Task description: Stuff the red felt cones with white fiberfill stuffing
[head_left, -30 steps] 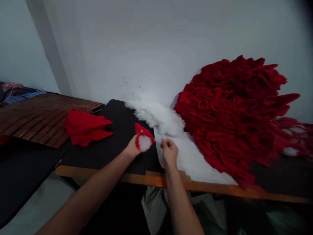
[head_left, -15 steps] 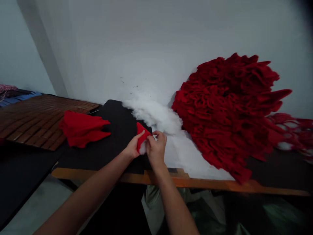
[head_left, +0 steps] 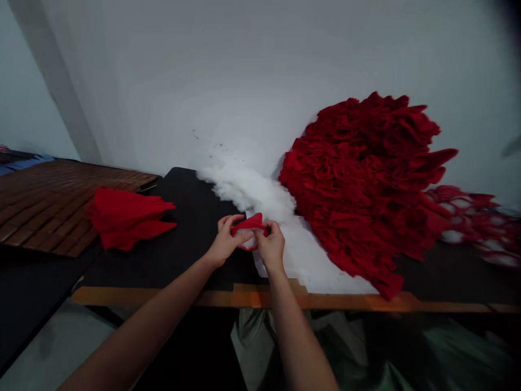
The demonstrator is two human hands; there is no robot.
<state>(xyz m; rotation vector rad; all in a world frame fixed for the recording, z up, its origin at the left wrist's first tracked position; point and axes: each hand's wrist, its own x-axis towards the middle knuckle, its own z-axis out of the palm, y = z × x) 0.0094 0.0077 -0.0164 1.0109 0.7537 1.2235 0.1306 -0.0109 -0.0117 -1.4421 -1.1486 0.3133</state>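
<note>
A small red felt piece (head_left: 249, 226) with white stuffing inside it is held between both hands over the black table top (head_left: 175, 250). My left hand (head_left: 223, 242) pinches its left end, and my right hand (head_left: 270, 244) pinches its right end. A heap of white stuffing (head_left: 252, 193) lies just beyond the hands against the wall. A white sheet (head_left: 309, 266) lies under and to the right of the hands.
A large pile of red felt pieces (head_left: 366, 179) leans on the wall at right. Stuffed red pieces (head_left: 468, 220) trail off further right. A smaller red felt stack (head_left: 122, 217) sits at left, partly on a brown slatted mat (head_left: 44, 201). The table's wooden front edge (head_left: 195, 297) runs below the hands.
My right hand has come from the white sheet to the red piece and now grips it with the left. The piece has turned flatter, and less of the white stuffing shows.
</note>
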